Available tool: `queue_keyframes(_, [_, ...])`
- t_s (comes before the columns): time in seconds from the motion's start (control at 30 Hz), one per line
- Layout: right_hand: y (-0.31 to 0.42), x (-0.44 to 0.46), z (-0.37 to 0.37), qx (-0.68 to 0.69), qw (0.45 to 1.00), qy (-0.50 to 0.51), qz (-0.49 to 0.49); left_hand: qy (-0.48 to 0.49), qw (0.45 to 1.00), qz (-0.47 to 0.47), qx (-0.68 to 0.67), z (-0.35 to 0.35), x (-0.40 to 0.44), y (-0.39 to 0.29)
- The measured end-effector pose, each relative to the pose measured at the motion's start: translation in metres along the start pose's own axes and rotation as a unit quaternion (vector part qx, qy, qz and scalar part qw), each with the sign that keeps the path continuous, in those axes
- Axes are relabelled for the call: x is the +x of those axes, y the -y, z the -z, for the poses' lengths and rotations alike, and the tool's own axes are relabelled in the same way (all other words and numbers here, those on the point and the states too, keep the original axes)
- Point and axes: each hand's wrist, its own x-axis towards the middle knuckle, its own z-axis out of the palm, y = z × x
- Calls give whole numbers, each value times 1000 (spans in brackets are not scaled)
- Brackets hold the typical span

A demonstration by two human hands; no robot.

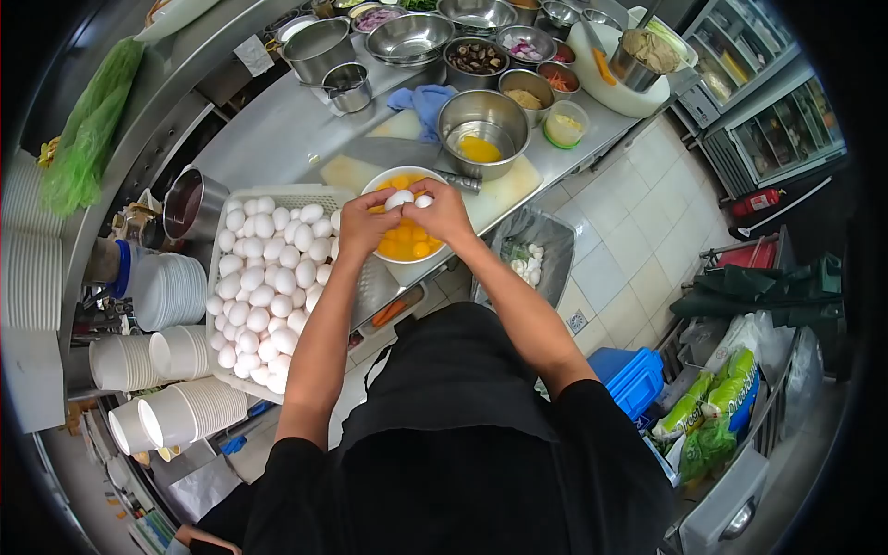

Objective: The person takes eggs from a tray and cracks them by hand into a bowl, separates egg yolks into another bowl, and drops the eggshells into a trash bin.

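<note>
Over a white bowl (437,173) of yellow yolks (404,242), my left hand (363,222) and my right hand (441,218) meet, fingers closed. A white egg piece (400,198) shows at the left fingertips and a smaller white egg piece (424,201) at the right ones. Whether these are two shell halves or two eggs, I cannot tell. Left of my forearm, a pale crate (294,191) is heaped with white eggs (262,294). Just beyond the bowl stands a steel pot (483,120) with some yellow egg in it.
A broad knife (393,151) lies on the counter by a cutting board (504,191) and a blue cloth (423,104). Steel bowls of ingredients (476,57) line the back. A lined bin (532,254) with eggshells stands below at right. Stacked white containers (190,412) are at lower left.
</note>
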Motion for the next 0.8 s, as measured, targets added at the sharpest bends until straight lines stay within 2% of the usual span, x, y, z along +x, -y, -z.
queue_keyframes(0.07, [-1, -1, -5, -27, 996, -46, 65, -25, 997, -43, 56, 3, 1, 5])
queue_keyframes(0.1, [-3, -2, 12, -44, 996, -45, 64, -22, 998, -44, 40, -13, 5, 9])
queue_keyframes(0.2, [0, -1, 9, -56, 992, -52, 102, 3, 999, -30, 10, -1, 3, 9])
queue_keyframes(0.27, [-5, 1, 12, -104, 958, -92, 253, -16, 966, -224, 131, 0, 2, 10])
queue_keyframes(0.3, [-3, 1, 12, -102, 958, -92, 253, -17, 966, -224, 132, 2, -2, 4])
queue_keyframes(0.37, [1, -2, 14, -145, 937, -142, 284, -59, 903, -311, 289, 6, -10, -6])
queue_keyframes(0.4, [1, -1, 16, -145, 937, -141, 285, -59, 904, -311, 289, 7, -9, -2])
queue_keyframes(0.43, [2, -1, 18, -87, 950, -148, 262, -61, 954, -250, 154, 6, -9, 3])
queue_keyframes(0.47, [2, -2, 20, -27, 959, -154, 237, -61, 981, -182, 15, 7, -8, 8])
queue_keyframes(0.5, [8, -3, 23, -26, 959, -153, 237, -61, 981, -181, 16, 6, -10, 4])
queue_keyframes(0.53, [19, -7, 27, 145, 980, -88, 105, -83, 985, -117, -93, 4, -13, -4])
queue_keyframes(0.57, [25, -10, 30, 308, 951, -17, -33, -105, 973, -49, -200, 1, -17, -8])
queue_keyframes(0.6, [27, -13, 31, 336, 941, 17, -42, -108, 972, -49, -202, -8, -18, -7])
queue_keyframes(0.67, [26, -24, 33, 358, 932, 10, -54, -55, 982, -66, -168, -30, -22, -2])
queue_keyframes(0.7, [25, -32, 34, 381, 922, 1, -68, 4, 982, -81, -170, -44, -24, 1])
queue_keyframes(0.73, [23, -40, 41, 375, 924, -38, -66, 58, 979, -97, -171, -56, -25, 2])
queue_keyframes(0.8, [22, -62, 65, 368, 920, -114, -77, 65, 973, -168, -145, -70, -38, -8])
